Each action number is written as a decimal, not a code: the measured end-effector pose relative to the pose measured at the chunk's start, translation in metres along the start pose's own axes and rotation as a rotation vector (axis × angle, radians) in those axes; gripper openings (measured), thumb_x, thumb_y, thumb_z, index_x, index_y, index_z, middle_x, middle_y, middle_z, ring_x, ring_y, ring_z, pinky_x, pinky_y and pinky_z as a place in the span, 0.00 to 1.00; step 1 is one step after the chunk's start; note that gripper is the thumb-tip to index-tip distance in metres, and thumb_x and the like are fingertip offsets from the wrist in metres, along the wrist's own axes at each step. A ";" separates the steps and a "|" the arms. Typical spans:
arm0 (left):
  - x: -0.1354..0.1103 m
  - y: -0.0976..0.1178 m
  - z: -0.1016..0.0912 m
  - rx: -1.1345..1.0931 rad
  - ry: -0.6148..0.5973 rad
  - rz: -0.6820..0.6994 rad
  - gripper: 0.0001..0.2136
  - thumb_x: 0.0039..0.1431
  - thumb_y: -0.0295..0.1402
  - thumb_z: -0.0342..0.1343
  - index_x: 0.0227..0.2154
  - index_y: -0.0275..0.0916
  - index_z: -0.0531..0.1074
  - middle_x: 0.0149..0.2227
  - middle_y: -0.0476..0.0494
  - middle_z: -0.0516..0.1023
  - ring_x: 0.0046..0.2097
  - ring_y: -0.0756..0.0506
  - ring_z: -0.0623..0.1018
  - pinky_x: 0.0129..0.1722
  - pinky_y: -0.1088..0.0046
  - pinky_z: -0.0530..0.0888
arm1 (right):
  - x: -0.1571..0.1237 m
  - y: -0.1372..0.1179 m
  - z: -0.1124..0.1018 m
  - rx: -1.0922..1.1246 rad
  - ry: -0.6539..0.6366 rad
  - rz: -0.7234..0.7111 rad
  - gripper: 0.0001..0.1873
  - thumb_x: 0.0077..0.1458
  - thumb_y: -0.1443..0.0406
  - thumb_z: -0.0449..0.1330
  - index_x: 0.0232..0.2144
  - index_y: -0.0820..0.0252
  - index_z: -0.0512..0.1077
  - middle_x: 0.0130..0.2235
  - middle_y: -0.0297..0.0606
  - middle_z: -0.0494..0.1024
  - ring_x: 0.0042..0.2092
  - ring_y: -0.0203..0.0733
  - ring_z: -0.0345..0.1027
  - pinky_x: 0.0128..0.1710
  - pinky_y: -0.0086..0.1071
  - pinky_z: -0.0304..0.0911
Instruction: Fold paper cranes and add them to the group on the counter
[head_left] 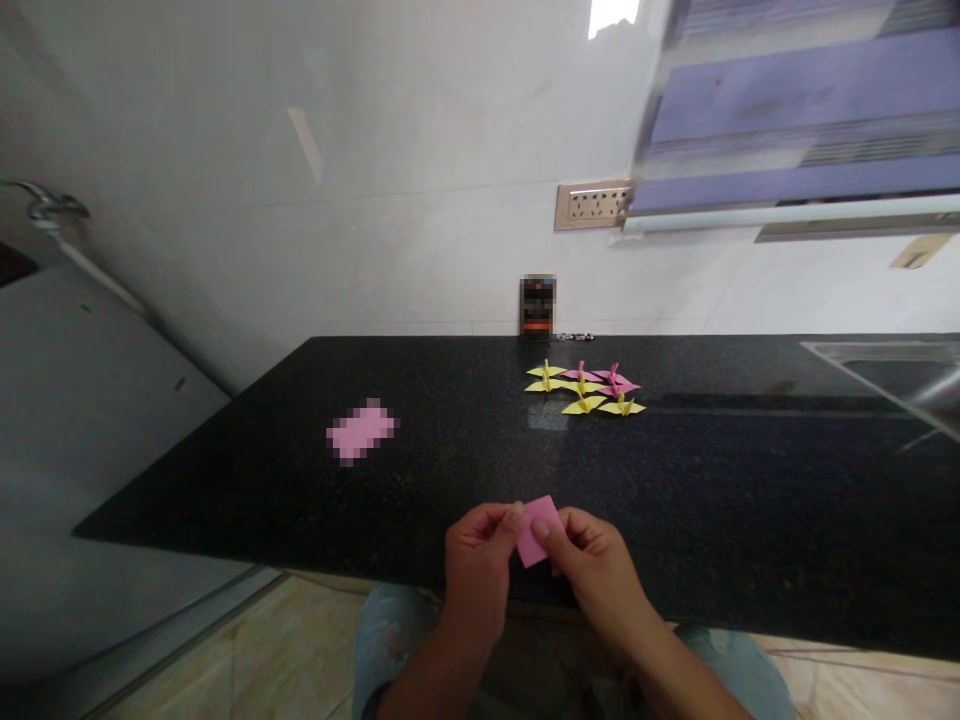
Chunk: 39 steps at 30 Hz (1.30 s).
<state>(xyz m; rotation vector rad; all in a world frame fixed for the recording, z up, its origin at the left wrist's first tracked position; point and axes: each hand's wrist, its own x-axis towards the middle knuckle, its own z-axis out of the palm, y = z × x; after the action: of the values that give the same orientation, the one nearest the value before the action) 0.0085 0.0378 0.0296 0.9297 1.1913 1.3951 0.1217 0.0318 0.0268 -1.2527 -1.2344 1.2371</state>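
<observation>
A small folded piece of pink paper [537,508] is held near the front edge of the black countertop [450,400]. My left hand [481,560] pinches its left edge between thumb and fingers. From the other side my right hand [596,565] grips it, the thumb lying flat across the paper's face and the fingers behind it, partly hidden. Beyond my hands stands a cluster of folded paper cranes, with several yellow cranes [583,405] and a few pink cranes [615,380] close together.
A blurred-out pink item [360,432] lies to the left on the counter. Against the wall leans a pixelated dark object [538,308], with a small beaded strand [576,337] beside it. A metal sink [900,375] is at the right. A socket panel [592,205] sits on the wall.
</observation>
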 end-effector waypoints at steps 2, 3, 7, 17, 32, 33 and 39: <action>0.006 0.000 -0.007 -0.010 0.042 0.000 0.09 0.45 0.36 0.57 0.22 0.33 0.72 0.20 0.50 0.69 0.24 0.52 0.66 0.26 0.77 0.64 | -0.003 0.006 -0.008 -0.026 -0.020 0.030 0.18 0.48 0.56 0.55 0.16 0.63 0.66 0.15 0.29 0.62 0.18 0.30 0.52 0.18 0.25 0.48; 0.010 0.001 -0.010 -0.019 0.065 -0.001 0.10 0.45 0.36 0.57 0.22 0.33 0.72 0.20 0.50 0.69 0.24 0.53 0.66 0.25 0.77 0.64 | -0.005 0.009 -0.013 -0.031 0.002 0.046 0.18 0.49 0.55 0.54 0.17 0.63 0.66 0.16 0.30 0.63 0.18 0.30 0.53 0.18 0.25 0.48; 0.016 0.003 -0.014 -0.061 0.092 -0.030 0.10 0.46 0.36 0.58 0.23 0.32 0.71 0.21 0.50 0.69 0.24 0.53 0.66 0.24 0.78 0.62 | -0.007 0.012 -0.028 -0.037 0.136 0.049 0.17 0.50 0.54 0.53 0.22 0.63 0.68 0.21 0.33 0.67 0.21 0.32 0.55 0.20 0.26 0.50; -0.010 0.003 -0.005 -0.154 -0.226 -0.108 0.09 0.46 0.36 0.58 0.25 0.34 0.73 0.20 0.49 0.71 0.23 0.53 0.65 0.25 0.77 0.62 | -0.006 -0.005 -0.018 0.176 -0.010 0.004 0.14 0.53 0.58 0.52 0.23 0.62 0.65 0.19 0.29 0.62 0.22 0.31 0.54 0.23 0.25 0.51; -0.009 0.005 -0.004 -0.286 -0.483 -0.320 0.09 0.50 0.32 0.55 0.34 0.35 0.71 0.27 0.47 0.72 0.27 0.53 0.69 0.27 0.77 0.63 | -0.010 -0.002 -0.023 0.594 -0.261 0.253 0.15 0.50 0.61 0.57 0.18 0.65 0.65 0.14 0.29 0.62 0.16 0.26 0.50 0.16 0.22 0.43; -0.009 0.005 -0.004 -0.285 -0.481 -0.333 0.08 0.49 0.32 0.55 0.34 0.35 0.71 0.27 0.46 0.72 0.27 0.53 0.70 0.27 0.77 0.63 | -0.010 -0.001 -0.024 0.593 -0.256 0.258 0.15 0.50 0.61 0.57 0.18 0.65 0.65 0.14 0.28 0.62 0.16 0.25 0.50 0.16 0.22 0.42; -0.008 0.008 -0.004 -0.282 -0.469 -0.385 0.09 0.49 0.30 0.54 0.33 0.33 0.71 0.30 0.44 0.72 0.29 0.52 0.70 0.27 0.78 0.64 | -0.011 0.004 -0.026 0.549 -0.238 0.263 0.14 0.50 0.62 0.57 0.19 0.66 0.64 0.15 0.27 0.60 0.17 0.25 0.48 0.17 0.22 0.41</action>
<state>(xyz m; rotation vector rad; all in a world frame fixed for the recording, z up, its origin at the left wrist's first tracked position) 0.0045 0.0293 0.0372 0.7262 0.7446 0.9364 0.1480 0.0216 0.0240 -0.8921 -0.8140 1.8104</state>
